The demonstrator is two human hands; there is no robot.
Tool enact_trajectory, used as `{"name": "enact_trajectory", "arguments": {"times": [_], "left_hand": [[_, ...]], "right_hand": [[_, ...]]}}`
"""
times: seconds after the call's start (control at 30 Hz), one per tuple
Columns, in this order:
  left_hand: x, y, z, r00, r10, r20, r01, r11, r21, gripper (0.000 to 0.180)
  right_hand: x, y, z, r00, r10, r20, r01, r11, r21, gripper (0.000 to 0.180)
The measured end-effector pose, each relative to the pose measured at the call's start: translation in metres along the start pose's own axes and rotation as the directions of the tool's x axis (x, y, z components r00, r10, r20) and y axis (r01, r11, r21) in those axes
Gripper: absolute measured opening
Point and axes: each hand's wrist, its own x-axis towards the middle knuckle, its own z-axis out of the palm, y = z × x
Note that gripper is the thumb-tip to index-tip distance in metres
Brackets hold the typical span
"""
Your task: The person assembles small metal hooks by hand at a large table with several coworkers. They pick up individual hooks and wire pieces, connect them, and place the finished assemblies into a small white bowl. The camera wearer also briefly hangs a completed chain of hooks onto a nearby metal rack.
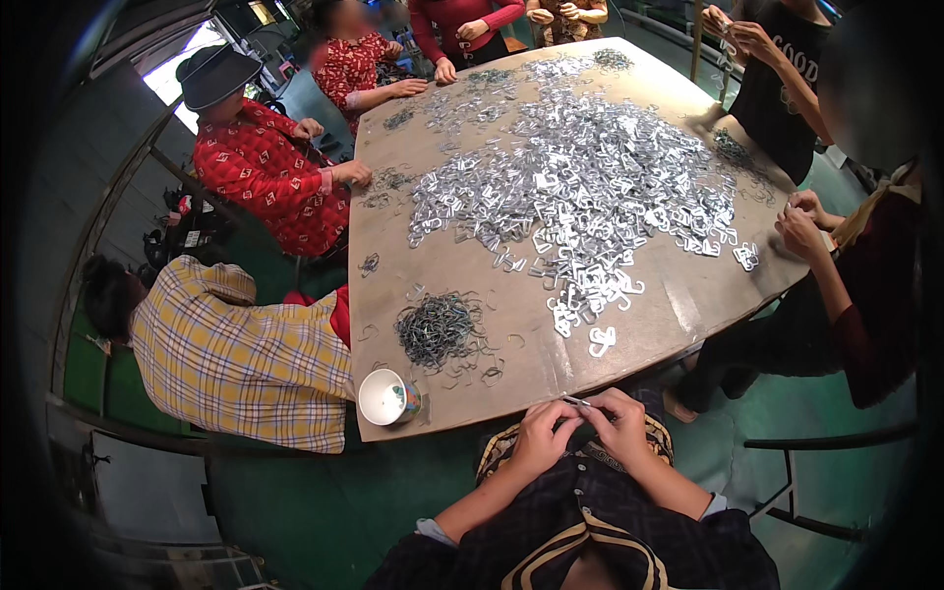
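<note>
Just off the table's near edge, my left hand (541,439) and my right hand (620,427) come together, fingertips almost touching. Both pinch a small silver metal piece (575,400), seen edge-on; its full shape is hidden by the fingers. One loose silver metal hook (602,340) lies on the table beyond my hands. Behind it spreads a large heap of similar flat silver hooks (590,197). To the left sits a pile of small, dark, thin curved clips (440,329), some scattered around it. A white paper cup (382,397) stands at the table's near left corner.
The brown-topped table (511,379) carries smaller clip piles along its edges. Several co-workers surround it: one in yellow plaid (236,344) bends at the left, another in red with a dark hat (261,177) sits farther up. A dark-sleeved person (855,305) is close at right.
</note>
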Motion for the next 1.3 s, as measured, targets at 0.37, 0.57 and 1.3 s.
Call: {"name": "enact_trajectory", "arguments": {"times": [0.37,0.57,1.3], "left_hand": [[-0.002,-0.011,-0.008,0.995,-0.022,0.095,0.022,1.000,-0.003,0.008],[0.021,-0.034,-0.054,0.984,-0.012,-0.177,0.085,0.906,0.414,0.009],[0.027,-0.035,-0.048,0.899,-0.429,-0.086,0.378,0.861,-0.340,0.007]], "right_hand": [[-0.005,0.011,0.004,0.998,0.046,0.050,-0.047,0.999,0.027,0.011],[-0.004,0.011,-0.001,1.000,0.017,0.015,-0.017,1.000,-0.022,0.010],[-0.004,0.017,0.004,0.999,-0.048,0.006,0.048,0.998,-0.050,0.011]]}}
